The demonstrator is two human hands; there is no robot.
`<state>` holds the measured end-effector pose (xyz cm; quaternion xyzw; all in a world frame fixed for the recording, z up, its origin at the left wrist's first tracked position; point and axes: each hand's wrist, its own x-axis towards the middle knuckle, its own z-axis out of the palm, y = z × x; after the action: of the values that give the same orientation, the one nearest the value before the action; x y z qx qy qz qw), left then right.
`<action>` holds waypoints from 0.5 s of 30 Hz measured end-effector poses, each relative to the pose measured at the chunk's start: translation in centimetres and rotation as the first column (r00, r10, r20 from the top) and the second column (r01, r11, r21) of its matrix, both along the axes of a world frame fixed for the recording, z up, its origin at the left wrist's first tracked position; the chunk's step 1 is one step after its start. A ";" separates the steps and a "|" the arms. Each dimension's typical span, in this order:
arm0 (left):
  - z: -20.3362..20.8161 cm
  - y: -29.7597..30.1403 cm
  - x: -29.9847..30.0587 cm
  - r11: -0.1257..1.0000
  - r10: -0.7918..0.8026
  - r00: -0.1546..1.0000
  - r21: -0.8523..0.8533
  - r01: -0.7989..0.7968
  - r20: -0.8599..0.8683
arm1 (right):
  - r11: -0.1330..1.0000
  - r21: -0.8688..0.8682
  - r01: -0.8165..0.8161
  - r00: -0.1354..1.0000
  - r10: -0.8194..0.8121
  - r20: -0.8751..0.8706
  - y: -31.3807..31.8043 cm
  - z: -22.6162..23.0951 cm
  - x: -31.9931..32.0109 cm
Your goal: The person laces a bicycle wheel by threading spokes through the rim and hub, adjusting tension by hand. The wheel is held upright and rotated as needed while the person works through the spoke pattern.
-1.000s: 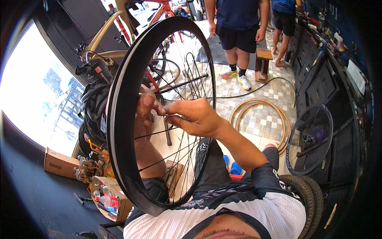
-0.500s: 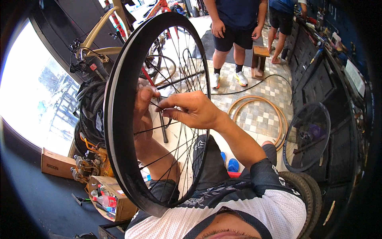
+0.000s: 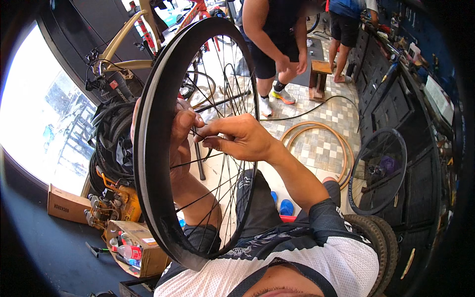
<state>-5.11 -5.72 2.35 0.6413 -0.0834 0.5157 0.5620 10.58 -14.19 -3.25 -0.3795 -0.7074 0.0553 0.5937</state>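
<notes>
Clearly, in the head view, the black wheel (image 3: 156, 148) is standing slightly tilted at near left, with the right hand (image 3: 242, 137) pinching what looks like a thin dark spoke (image 3: 194, 131) and the left hand (image 3: 182, 129) curling just beside it. Many other spokes (image 3: 193, 161) are already spanning the wheel, though whether any are lying loose is impossible to judge. The wheel is hiding part of the left hand, leaving its grip uncertain, and the pinched end is blurring between the fingertips.

I see over my remote feed a white mesh jersey (image 3: 341, 260), dark chest (image 3: 277, 243) and collar (image 3: 312, 279), white-lettered dark sleeve (image 3: 324, 220), dark shorts (image 3: 252, 203) with pale marking (image 3: 245, 179).
</notes>
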 end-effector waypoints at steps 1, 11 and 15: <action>0.0 0.0 0.4 1.000 -0.007 1.000 0.005 0.007 -0.001 | 1.000 -0.003 0.016 1.000 -0.016 0.005 -0.3 0.1 0.1; -1.4 1.6 -1.3 0.962 -0.255 0.967 -0.101 0.253 -0.003 | 0.998 0.049 0.044 0.999 -0.044 0.005 -0.4 -0.4 -0.2; -0.8 4.2 -2.8 0.926 -0.354 0.935 -0.143 0.348 -0.018 | 0.991 0.091 0.101 0.994 -0.097 -0.044 -0.5 -0.2 -1.5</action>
<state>-7.89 -1.52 1.51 0.5867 -0.1488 0.3973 0.6898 9.13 -14.70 -3.42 -0.3847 -0.6777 0.0001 0.6267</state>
